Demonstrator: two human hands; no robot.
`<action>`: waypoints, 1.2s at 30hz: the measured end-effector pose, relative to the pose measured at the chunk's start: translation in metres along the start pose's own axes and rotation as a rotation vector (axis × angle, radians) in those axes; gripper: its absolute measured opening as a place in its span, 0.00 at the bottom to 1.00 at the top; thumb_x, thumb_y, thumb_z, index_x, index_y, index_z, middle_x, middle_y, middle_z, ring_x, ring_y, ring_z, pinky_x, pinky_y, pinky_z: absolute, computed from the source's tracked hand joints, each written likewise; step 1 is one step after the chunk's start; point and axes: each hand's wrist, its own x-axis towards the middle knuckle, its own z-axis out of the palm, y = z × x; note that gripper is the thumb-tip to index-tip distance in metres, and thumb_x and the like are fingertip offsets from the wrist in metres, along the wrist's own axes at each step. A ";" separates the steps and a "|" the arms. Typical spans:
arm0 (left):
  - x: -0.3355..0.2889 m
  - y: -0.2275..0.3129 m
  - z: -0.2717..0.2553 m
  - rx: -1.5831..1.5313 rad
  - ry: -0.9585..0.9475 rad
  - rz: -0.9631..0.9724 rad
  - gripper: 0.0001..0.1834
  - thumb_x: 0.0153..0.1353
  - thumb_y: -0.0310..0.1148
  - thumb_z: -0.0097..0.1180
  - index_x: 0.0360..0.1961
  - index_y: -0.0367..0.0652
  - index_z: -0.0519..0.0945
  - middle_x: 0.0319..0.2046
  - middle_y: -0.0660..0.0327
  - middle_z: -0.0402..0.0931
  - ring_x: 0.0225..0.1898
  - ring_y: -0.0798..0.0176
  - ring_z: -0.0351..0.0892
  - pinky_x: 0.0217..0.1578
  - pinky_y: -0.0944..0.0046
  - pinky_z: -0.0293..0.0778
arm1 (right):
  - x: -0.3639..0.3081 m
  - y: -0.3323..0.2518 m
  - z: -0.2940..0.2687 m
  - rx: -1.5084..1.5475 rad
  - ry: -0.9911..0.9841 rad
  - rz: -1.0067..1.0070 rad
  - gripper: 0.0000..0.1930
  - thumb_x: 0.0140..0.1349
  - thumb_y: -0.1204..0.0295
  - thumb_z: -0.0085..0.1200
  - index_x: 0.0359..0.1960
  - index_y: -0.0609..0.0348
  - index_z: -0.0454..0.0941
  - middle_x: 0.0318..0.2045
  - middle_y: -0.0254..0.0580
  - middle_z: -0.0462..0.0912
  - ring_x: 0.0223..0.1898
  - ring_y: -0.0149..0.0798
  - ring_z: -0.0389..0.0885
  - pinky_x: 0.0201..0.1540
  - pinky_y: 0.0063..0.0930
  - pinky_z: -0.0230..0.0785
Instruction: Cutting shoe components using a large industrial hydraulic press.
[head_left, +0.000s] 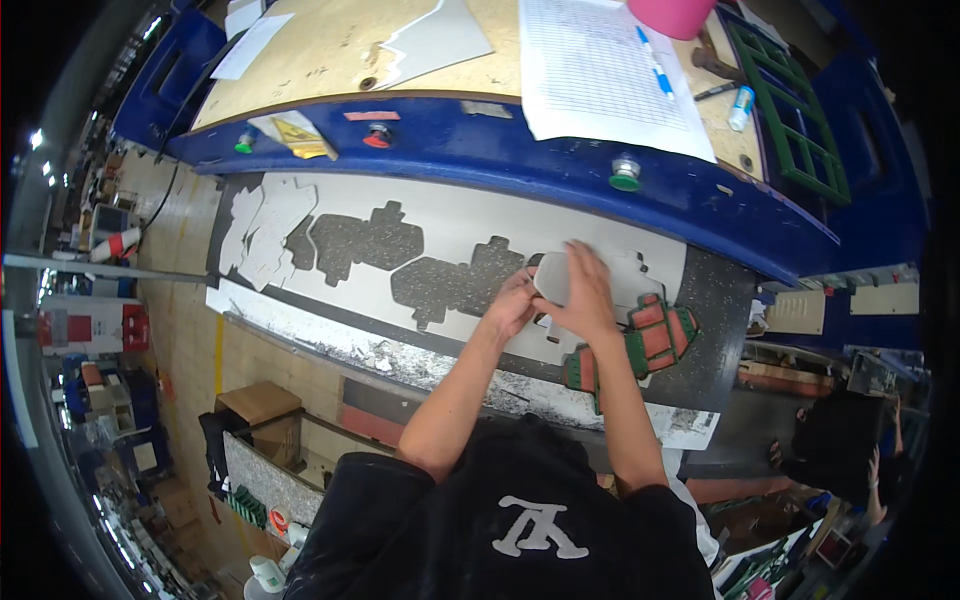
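A light grey flat cut piece [550, 280] is held between my two hands over the sheet. The fingers of my left hand [512, 304] are closed at its left edge. My right hand [588, 296] grips its right side, with the fingers upward and slightly blurred. Under them lies a long pale grey sheet [450, 205] with several dark cut-out openings, resting on a dark speckled surface [715, 300]. Beside my right wrist, a cutting die [655, 338] with green edges and red filling sits on the sheet's right end.
Behind the sheet runs a blue machine beam [470, 135] with red and green push buttons. On its wooden top lie a printed paper form [600, 80], a blue pen [655, 62], a hammer [715, 65] and a green frame [790, 100]. Loose offcuts [275, 230] lie at left. Another person [835, 440] is at far right.
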 end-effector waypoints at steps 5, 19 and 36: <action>-0.020 0.000 0.009 0.524 0.318 0.162 0.24 0.74 0.32 0.65 0.66 0.33 0.78 0.49 0.59 0.86 0.48 0.66 0.86 0.47 0.66 0.82 | 0.007 0.007 0.003 0.237 -0.019 -0.086 0.36 0.38 0.71 0.74 0.51 0.59 0.68 0.47 0.56 0.75 0.55 0.63 0.73 0.63 0.55 0.63; -0.086 0.014 0.057 0.903 -0.343 0.197 0.48 0.63 0.33 0.73 0.79 0.36 0.60 0.59 0.47 0.82 0.62 0.54 0.83 0.64 0.54 0.78 | -0.015 -0.002 0.010 1.162 0.199 -0.212 0.24 0.65 0.66 0.64 0.55 0.62 0.65 0.48 0.47 0.71 0.49 0.42 0.72 0.57 0.39 0.65; -0.180 0.060 0.021 0.719 0.334 0.355 0.14 0.71 0.21 0.61 0.56 0.31 0.84 0.46 0.55 0.90 0.45 0.62 0.89 0.47 0.62 0.84 | -0.117 0.048 -0.025 -0.166 0.510 1.170 0.69 0.39 0.50 0.82 0.80 0.52 0.47 0.78 0.79 0.44 0.80 0.78 0.44 0.74 0.74 0.53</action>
